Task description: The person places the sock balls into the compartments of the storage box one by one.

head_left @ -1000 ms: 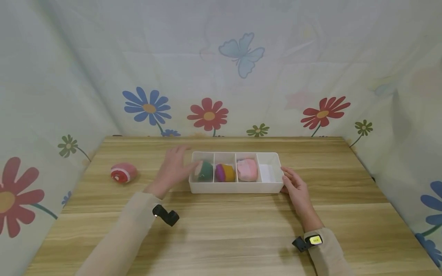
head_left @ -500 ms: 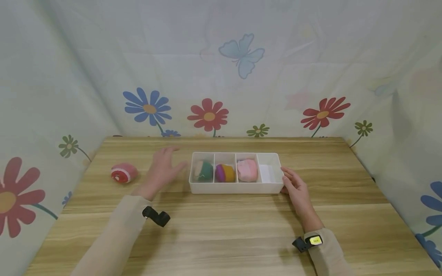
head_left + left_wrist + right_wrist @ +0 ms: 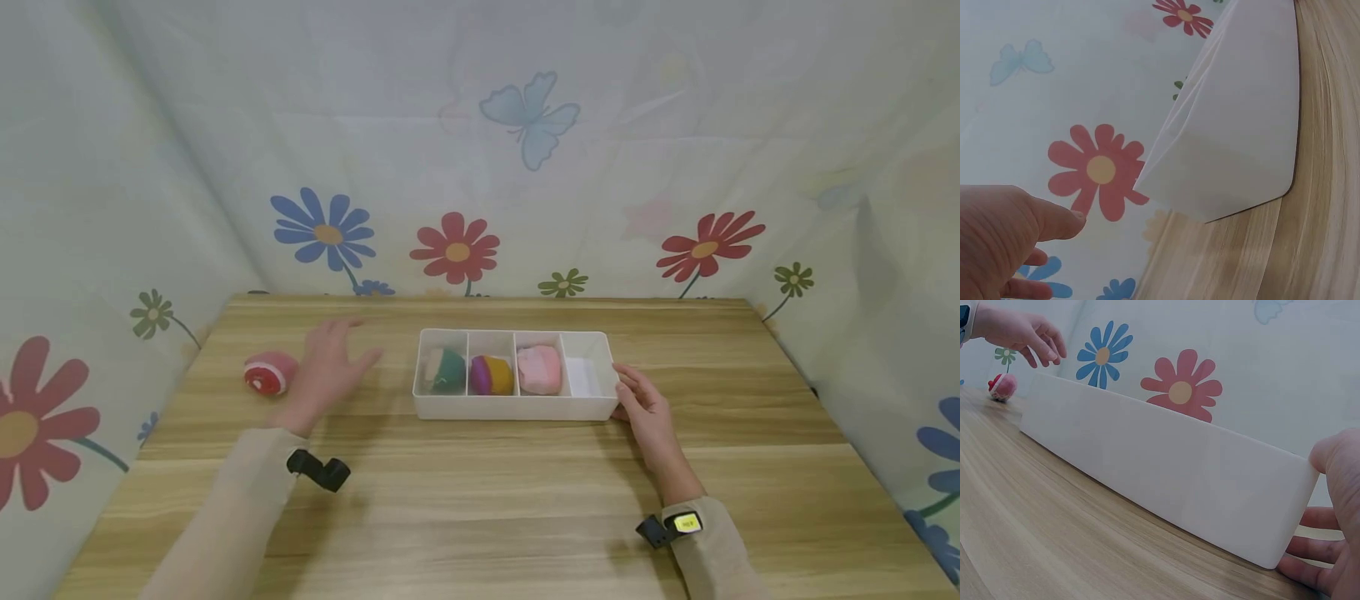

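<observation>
A white four-compartment box [image 3: 517,408] sits on the wooden table. From the left, its compartments hold a green-and-beige sock bundle [image 3: 447,372], a purple-and-mustard sock bundle [image 3: 493,376] and a pale pink sock bundle [image 3: 540,370]; the rightmost has only a white floor. My right hand [image 3: 647,417] grips the box's right end, thumb [image 3: 1335,453] at the rim corner and fingers down the end wall. Raised over the table, my left hand [image 3: 324,371] is empty, thumb and fingers spread. Just left of it lies a pink-and-red rolled sock [image 3: 271,372] with a white band.
The wooden table [image 3: 510,500] reaches back to a flower-printed cloth [image 3: 600,192], which also hangs at both sides. Each wrist wears a black camera mount; the left one [image 3: 318,471] hangs over the table.
My left hand has moved left, away from the box's left compartment and towards the pink-and-red sock. My right hand and the box have stayed in place.
</observation>
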### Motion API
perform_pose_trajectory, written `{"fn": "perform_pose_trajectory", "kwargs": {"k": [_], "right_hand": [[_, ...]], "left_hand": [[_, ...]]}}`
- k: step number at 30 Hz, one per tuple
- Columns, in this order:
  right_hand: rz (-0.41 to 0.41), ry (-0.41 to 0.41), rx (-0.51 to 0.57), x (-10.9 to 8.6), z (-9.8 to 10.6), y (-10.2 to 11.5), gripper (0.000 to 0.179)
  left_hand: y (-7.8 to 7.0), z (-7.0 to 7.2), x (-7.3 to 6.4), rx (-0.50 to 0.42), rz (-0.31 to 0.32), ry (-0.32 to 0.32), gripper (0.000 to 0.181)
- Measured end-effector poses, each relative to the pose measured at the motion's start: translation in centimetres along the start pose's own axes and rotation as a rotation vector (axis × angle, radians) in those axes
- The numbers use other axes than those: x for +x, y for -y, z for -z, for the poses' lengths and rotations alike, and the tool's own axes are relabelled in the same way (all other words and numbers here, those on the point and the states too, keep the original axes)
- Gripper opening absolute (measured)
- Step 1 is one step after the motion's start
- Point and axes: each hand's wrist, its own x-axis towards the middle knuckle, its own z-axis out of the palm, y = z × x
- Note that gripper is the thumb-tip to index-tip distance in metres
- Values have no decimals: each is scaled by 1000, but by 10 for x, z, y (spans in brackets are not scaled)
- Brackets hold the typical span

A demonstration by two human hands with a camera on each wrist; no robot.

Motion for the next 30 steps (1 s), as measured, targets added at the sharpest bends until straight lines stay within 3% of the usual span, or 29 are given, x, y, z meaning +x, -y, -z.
{"fn": "perform_pose_trajectory", "kwargs": {"k": [6, 12, 30], "right_hand": [[-8, 0, -4, 0, 1, 1, 43], [-8, -5, -8, -2, 2, 2, 43], [-4, 7, -5, -1, 0, 2, 43]], "left_hand": [[7, 8, -3, 36, 38, -9, 60], [17, 15, -5, 69, 25, -41, 60], [52, 33, -15, 76, 110, -49, 66]]}}
